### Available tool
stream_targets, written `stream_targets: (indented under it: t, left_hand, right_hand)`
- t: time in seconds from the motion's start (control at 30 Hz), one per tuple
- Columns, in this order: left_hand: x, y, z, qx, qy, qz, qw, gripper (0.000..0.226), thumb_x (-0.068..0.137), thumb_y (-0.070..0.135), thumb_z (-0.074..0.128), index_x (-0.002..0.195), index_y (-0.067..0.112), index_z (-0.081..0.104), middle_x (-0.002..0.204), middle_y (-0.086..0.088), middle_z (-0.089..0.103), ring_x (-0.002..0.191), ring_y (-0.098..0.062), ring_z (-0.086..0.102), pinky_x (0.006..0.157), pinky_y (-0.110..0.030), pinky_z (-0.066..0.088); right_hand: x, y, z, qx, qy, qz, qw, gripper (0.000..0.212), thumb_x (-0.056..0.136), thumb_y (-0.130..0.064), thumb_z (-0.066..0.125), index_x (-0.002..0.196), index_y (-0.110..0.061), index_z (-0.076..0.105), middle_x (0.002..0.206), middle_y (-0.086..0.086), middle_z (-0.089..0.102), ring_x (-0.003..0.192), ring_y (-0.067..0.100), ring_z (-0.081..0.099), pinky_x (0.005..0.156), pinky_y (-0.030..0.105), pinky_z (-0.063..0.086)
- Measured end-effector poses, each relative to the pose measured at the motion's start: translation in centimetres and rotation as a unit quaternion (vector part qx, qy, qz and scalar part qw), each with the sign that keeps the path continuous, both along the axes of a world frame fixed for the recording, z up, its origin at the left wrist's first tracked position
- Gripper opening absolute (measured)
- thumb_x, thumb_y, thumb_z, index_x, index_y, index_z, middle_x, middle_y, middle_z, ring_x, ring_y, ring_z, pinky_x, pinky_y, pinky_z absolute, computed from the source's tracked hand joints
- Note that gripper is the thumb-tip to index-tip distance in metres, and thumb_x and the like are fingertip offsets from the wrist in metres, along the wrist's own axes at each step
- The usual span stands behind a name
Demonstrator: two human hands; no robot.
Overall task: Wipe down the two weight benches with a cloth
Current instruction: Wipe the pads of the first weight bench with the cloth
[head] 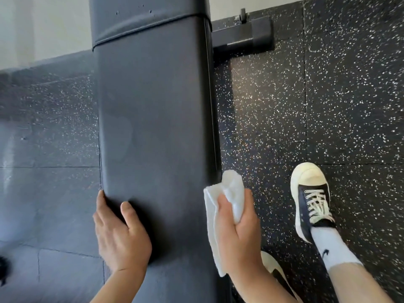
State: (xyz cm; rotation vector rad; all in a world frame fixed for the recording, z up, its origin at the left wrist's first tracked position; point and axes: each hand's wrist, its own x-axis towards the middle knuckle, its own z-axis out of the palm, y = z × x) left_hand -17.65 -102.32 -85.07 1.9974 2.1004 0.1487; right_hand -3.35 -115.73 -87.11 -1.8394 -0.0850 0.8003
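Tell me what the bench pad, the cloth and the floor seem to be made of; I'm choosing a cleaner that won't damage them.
Bench pad: likely vinyl or faux leather, dark with a dull sheen, a seam across the top and faint smudges.
Cloth: soft white fabric, maybe terry or microfibre; it bunches in the right hand.
Floor: probably rubber tiles, black with white flecks and visible joints.

No readable txt, nos. or signs from my end; only a small black swoosh-type logo on the white sock (332, 248), no wording.
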Motion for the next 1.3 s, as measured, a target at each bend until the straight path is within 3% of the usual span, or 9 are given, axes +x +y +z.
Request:
stream_targets:
  t: [0.17, 0.33, 0.5, 0.63, 0.73, 0.83, 1.0, 1.1, 1.3]
  left_hand:
    - [-0.3, 0.2, -0.2, 0.005, 0.004, -0.008, 1.0, 0.068, 0.097, 0.055, 0.026, 0.159, 0.027, 0.024, 0.156, -0.008, 0.038, 0.136, -0.039, 0.044, 0.102, -0.06, 0.039]
    - [-0.4, 0.4, -0.3, 0.004, 0.001, -0.021, 1.0, 0.07, 0.097, 0.055, 0.026, 0.159, 0.023, 0.025, 0.153, -0.013, 0.041, 0.134, -0.041, 0.044, 0.102, -0.062, 0.039]
    - [-0.5, 0.3, -0.4, 0.006, 0.003, -0.016, 1.0, 0.069, 0.097, 0.057, 0.026, 0.158, 0.025, 0.025, 0.147, -0.014, 0.045, 0.129, -0.042, 0.047, 0.099, -0.062, 0.04]
    - [-0.6, 0.3, -0.5, 0.013, -0.006, -0.019, 1.0, 0.068, 0.098, 0.057, 0.027, 0.158, 0.025, 0.026, 0.15, -0.012, 0.044, 0.132, -0.039, 0.045, 0.102, -0.059, 0.039]
    - [-0.6, 0.3, -0.5, 0.016, -0.009, -0.018, 1.0, 0.067, 0.098, 0.057, 0.027, 0.157, 0.026, 0.027, 0.15, -0.011, 0.045, 0.132, -0.038, 0.045, 0.102, -0.059, 0.039]
    - [-0.7, 0.3, -0.6, 0.019, -0.008, -0.013, 1.0, 0.066, 0.098, 0.057, 0.028, 0.157, 0.027, 0.027, 0.146, -0.011, 0.047, 0.129, -0.039, 0.047, 0.1, -0.059, 0.04]
    - [-0.7, 0.2, -0.8, 0.028, -0.011, -0.019, 0.999, 0.068, 0.097, 0.058, 0.026, 0.157, 0.025, 0.028, 0.145, -0.012, 0.048, 0.128, -0.039, 0.047, 0.1, -0.058, 0.04]
    - [-0.8, 0.3, -0.9, 0.029, -0.011, -0.016, 0.999, 0.07, 0.096, 0.06, 0.026, 0.157, 0.025, 0.029, 0.148, -0.012, 0.047, 0.131, -0.039, 0.047, 0.102, -0.058, 0.039]
    - [-0.8, 0.3, -1.0, 0.036, -0.017, -0.017, 0.999, 0.07, 0.096, 0.06, 0.026, 0.157, 0.024, 0.03, 0.147, -0.014, 0.048, 0.13, -0.041, 0.048, 0.103, -0.057, 0.039]
  right_hand:
    - [9.4, 10.7, -1.0, 0.053, -0.029, -0.03, 0.998, 0.011, 0.097, -0.048, 0.054, 0.102, -0.039, 0.053, 0.092, -0.028, 0.064, 0.081, 0.001, 0.058, 0.07, 0.014, 0.042]
    - [18.3, 19.7, -1.7, 0.067, -0.048, -0.038, 0.996, 0.023, 0.098, -0.047, 0.06, 0.107, -0.026, 0.061, 0.093, -0.017, 0.067, 0.085, 0.008, 0.062, 0.076, 0.028, 0.045]
    - [11.9, 13.0, -1.1, 0.068, -0.054, -0.031, 0.996, 0.008, 0.099, -0.045, 0.058, 0.097, -0.037, 0.056, 0.088, -0.03, 0.065, 0.082, -0.013, 0.059, 0.069, 0.005, 0.04]
    - [1.3, 1.9, -0.4, 0.029, -0.029, -0.012, 0.999, 0.018, 0.096, -0.059, 0.05, 0.11, -0.049, 0.055, 0.109, -0.03, 0.066, 0.1, -0.008, 0.062, 0.086, 0.018, 0.045]
    - [-4.2, -3.8, 0.6, -0.03, -0.014, -0.006, 0.999, 0.027, 0.09, -0.061, 0.049, 0.107, -0.041, 0.054, 0.104, -0.021, 0.068, 0.098, 0.003, 0.065, 0.086, 0.033, 0.048]
    - [-3.9, -3.3, 0.7, -0.041, -0.011, -0.011, 0.999, 0.022, 0.09, -0.057, 0.049, 0.095, -0.036, 0.052, 0.09, -0.018, 0.067, 0.082, 0.007, 0.063, 0.074, 0.035, 0.049]
    - [4.2, 5.4, -0.3, -0.012, -0.033, -0.027, 0.999, 0.019, 0.095, -0.052, 0.054, 0.096, -0.033, 0.053, 0.093, -0.025, 0.063, 0.08, -0.001, 0.06, 0.065, 0.016, 0.044]
    - [7.2, 8.5, -0.5, 0.011, -0.047, -0.036, 0.998, 0.021, 0.097, -0.046, 0.055, 0.091, -0.026, 0.053, 0.088, -0.022, 0.063, 0.074, 0.004, 0.058, 0.064, 0.019, 0.044]
    - [-1.0, -1.0, -0.3, 0.002, -0.02, 0.001, 1.0, 0.02, 0.096, -0.056, 0.051, 0.104, -0.038, 0.055, 0.096, -0.021, 0.066, 0.087, 0.001, 0.064, 0.078, 0.024, 0.049]
